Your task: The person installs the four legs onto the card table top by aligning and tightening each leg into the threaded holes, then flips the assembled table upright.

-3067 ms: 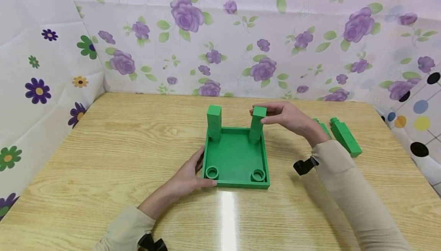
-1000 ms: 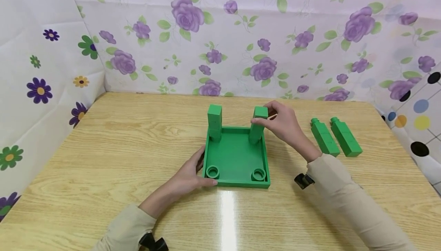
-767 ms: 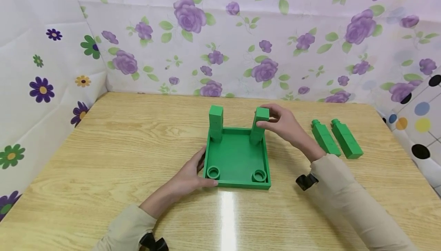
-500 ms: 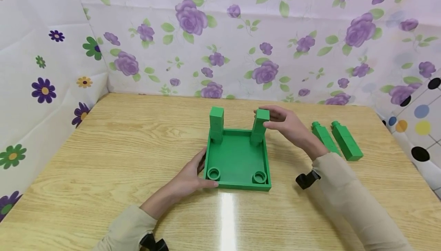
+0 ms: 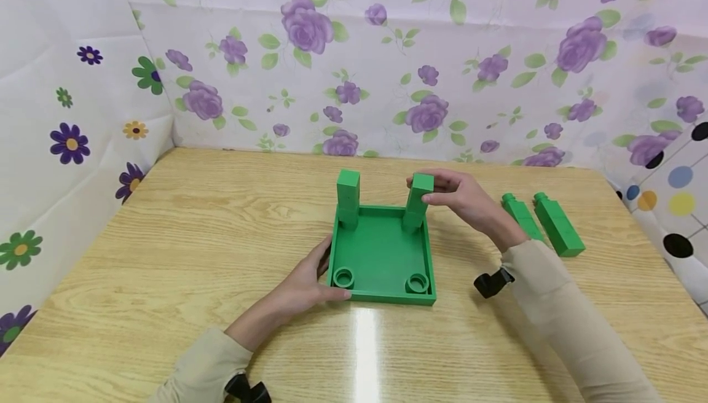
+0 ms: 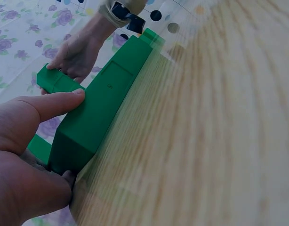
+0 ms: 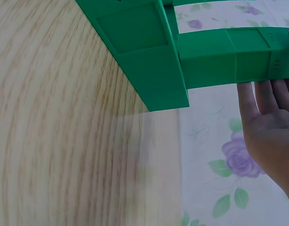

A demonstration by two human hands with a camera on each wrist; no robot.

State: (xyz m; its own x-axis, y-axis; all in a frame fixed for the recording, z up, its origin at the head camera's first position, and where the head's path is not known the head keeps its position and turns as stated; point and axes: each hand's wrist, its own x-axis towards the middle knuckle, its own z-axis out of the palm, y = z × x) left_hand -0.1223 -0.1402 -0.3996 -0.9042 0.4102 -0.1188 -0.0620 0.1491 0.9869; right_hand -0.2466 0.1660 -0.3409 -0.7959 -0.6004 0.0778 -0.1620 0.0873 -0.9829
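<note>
A square green base (image 5: 381,255) with a raised rim lies on the wooden table. Two green posts stand upright at its far corners: a left post (image 5: 348,197) and a right post (image 5: 413,207). Round sockets (image 5: 343,277) sit in both near corners. My left hand (image 5: 301,286) grips the base's near left corner, thumb on the front rim and fingers along the left side; the left wrist view shows the thumb on the wall of the base (image 6: 104,94). My right hand (image 5: 467,197) holds the upper right post between thumb and fingers, the fingers partly hidden behind it.
Two more green posts with round knobbed ends lie on the table to the right, one nearer post (image 5: 522,215) partly behind my right forearm and one farther post (image 5: 558,225). A flowered cloth (image 5: 249,83) hangs along the table's back edge.
My right thumb has slid from the front face of the right post to its right edge, and the wrist has shifted slightly right. The left hand and base stay put.
</note>
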